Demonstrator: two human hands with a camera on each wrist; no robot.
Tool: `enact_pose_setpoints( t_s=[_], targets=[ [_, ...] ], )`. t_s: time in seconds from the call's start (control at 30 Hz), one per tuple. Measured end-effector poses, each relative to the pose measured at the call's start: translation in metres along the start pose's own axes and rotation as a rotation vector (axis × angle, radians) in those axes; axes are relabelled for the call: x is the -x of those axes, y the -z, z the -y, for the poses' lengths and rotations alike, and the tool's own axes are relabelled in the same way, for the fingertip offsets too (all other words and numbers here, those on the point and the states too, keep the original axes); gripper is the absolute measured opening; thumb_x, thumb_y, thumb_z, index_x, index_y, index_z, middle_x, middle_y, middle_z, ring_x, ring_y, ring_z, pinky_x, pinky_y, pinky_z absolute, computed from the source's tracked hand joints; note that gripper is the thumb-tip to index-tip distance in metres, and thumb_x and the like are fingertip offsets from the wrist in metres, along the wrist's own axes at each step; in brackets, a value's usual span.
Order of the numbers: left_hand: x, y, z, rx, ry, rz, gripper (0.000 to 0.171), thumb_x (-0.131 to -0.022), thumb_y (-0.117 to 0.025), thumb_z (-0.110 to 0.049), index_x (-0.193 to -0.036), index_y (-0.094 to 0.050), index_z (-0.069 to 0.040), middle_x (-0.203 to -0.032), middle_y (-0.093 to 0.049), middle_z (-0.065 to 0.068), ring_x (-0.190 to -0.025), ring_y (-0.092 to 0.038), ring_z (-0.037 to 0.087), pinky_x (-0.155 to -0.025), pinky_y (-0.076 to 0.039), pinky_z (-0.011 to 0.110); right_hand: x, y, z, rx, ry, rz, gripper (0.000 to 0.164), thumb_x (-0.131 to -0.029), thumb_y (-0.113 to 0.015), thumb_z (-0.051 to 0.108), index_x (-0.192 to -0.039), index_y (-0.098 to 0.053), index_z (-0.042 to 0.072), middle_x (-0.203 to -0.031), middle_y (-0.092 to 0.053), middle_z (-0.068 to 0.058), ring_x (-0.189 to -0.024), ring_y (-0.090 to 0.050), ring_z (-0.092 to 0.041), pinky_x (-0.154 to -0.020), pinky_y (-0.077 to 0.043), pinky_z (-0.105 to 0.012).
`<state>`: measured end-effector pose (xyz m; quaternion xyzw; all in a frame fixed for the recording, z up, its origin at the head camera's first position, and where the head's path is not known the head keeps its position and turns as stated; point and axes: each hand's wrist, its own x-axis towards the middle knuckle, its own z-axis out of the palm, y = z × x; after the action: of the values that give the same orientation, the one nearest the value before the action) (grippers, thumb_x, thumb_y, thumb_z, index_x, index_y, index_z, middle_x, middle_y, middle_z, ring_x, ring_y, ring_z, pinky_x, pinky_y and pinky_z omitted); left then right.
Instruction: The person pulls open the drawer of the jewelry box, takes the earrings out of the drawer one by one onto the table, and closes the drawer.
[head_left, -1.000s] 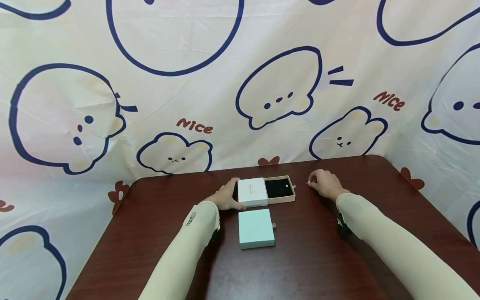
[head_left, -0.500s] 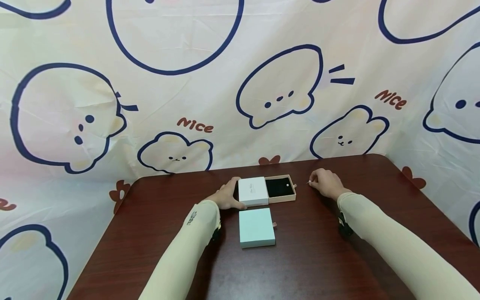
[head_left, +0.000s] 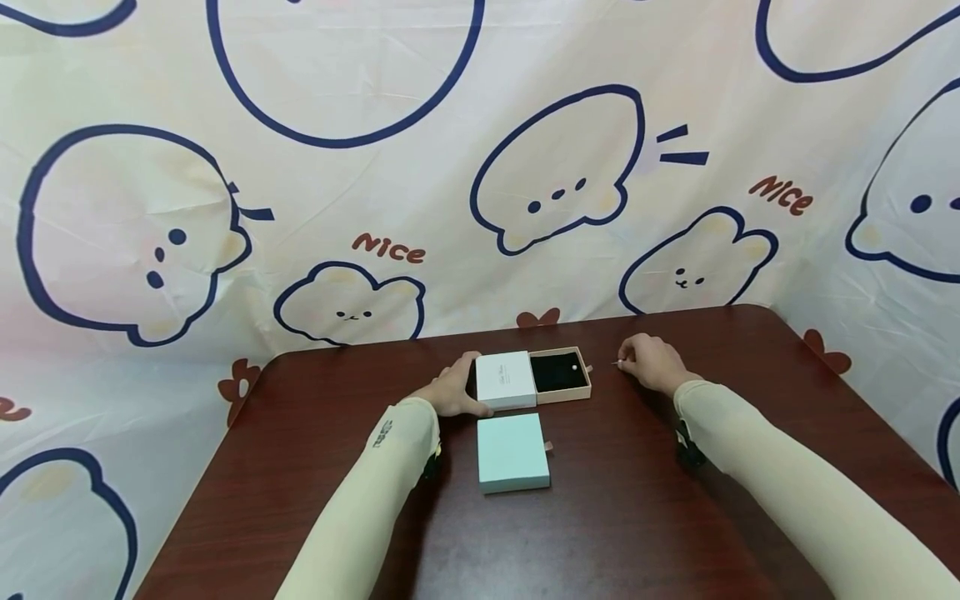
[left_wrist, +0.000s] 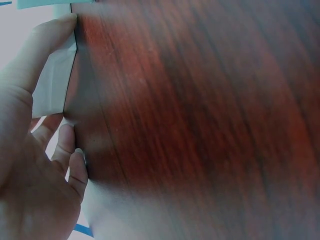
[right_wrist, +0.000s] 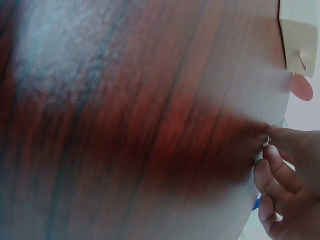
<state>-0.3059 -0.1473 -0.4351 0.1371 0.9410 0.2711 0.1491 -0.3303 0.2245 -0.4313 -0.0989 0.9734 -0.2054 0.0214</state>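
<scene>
At the white sleeve of a small jewelry box (head_left: 506,381), my left hand (head_left: 450,393) holds the left end, thumb on the near side and fingers round the far side. The left wrist view shows the thumb against the box's side (left_wrist: 52,87). Out of the sleeve's right end sticks a drawer (head_left: 564,397) with a black pad (head_left: 553,374), on which sits a small white bead (head_left: 574,367). Right of the drawer, my right hand (head_left: 654,364) pinches a tiny earring between thumb and fingertip, low over the table. Only its thin pin (right_wrist: 273,121) shows clearly; the rest is hidden.
A closed mint-green box (head_left: 513,454) with a small ribbon tab lies just in front of the white one. Both stand on a dark red-brown wooden table (head_left: 615,517). A printed cloth (head_left: 450,167) hangs behind and at the sides.
Both hands and both boxes stay in place. The thin pin at the right fingertips shows slightly differently, and the head view has shifted a little.
</scene>
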Motion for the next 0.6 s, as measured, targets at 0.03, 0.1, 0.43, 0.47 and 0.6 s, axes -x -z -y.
enact_pose_setpoints(
  t_s=[0.03, 0.1, 0.43, 0.47, 0.6],
  targets=[
    [0.0001, 0.0004, -0.0001, -0.001, 0.000, 0.000, 0.105, -0.080, -0.086, -0.036, -0.158, -0.019, -0.019, -0.146, -0.047, 0.010, -0.127, -0.048, 0.031, -0.107, -0.039, 0.053, 0.0000, 0.0004, 0.0002, -0.003, 0.000, 0.001, 0.011, -0.096, -0.067, 0.013, -0.099, -0.070, 0.003, -0.084, -0.066, -0.009, -0.073, -0.058, -0.021, -0.068, -0.045, -0.036],
    [0.0001, 0.0009, -0.0004, -0.004, -0.002, -0.001, 0.105, -0.080, -0.086, -0.036, -0.158, -0.019, -0.019, -0.145, -0.048, 0.010, -0.127, -0.048, 0.031, -0.107, -0.040, 0.052, -0.0003, 0.0009, -0.0002, -0.011, 0.001, 0.002, 0.011, -0.096, -0.067, 0.012, -0.099, -0.070, 0.002, -0.084, -0.066, -0.009, -0.074, -0.058, -0.021, -0.068, -0.045, -0.036],
    [0.0005, 0.0001, -0.0001, 0.002, 0.000, 0.000, 0.105, -0.080, -0.086, -0.036, -0.159, -0.019, -0.018, -0.147, -0.046, 0.010, -0.130, -0.047, 0.032, -0.109, -0.038, 0.053, 0.0005, 0.0031, -0.0007, -0.051, 0.002, 0.033, 0.031, -0.099, -0.064, 0.027, -0.111, -0.069, -0.002, -0.100, -0.070, -0.016, -0.083, -0.060, -0.024, -0.078, -0.051, -0.042],
    [0.0005, 0.0000, 0.0002, 0.004, 0.000, 0.000, 0.105, -0.080, -0.086, -0.036, -0.159, -0.019, -0.018, -0.147, -0.046, 0.010, -0.130, -0.047, 0.032, -0.109, -0.038, 0.053, 0.0007, 0.0031, -0.0008, -0.051, 0.000, 0.034, 0.033, -0.100, -0.063, 0.028, -0.113, -0.069, -0.002, -0.103, -0.070, -0.017, -0.085, -0.060, -0.025, -0.080, -0.051, -0.044],
    [-0.0004, -0.0003, 0.0006, 0.004, -0.001, -0.003, 0.105, -0.080, -0.086, -0.036, -0.159, -0.019, -0.018, -0.147, -0.046, 0.010, -0.130, -0.047, 0.032, -0.109, -0.038, 0.053, 0.0010, 0.0035, -0.0009, -0.052, -0.005, 0.028, 0.035, -0.101, -0.061, 0.030, -0.113, -0.070, -0.001, -0.105, -0.070, -0.017, -0.086, -0.060, -0.025, -0.082, -0.051, -0.045]
  ],
)
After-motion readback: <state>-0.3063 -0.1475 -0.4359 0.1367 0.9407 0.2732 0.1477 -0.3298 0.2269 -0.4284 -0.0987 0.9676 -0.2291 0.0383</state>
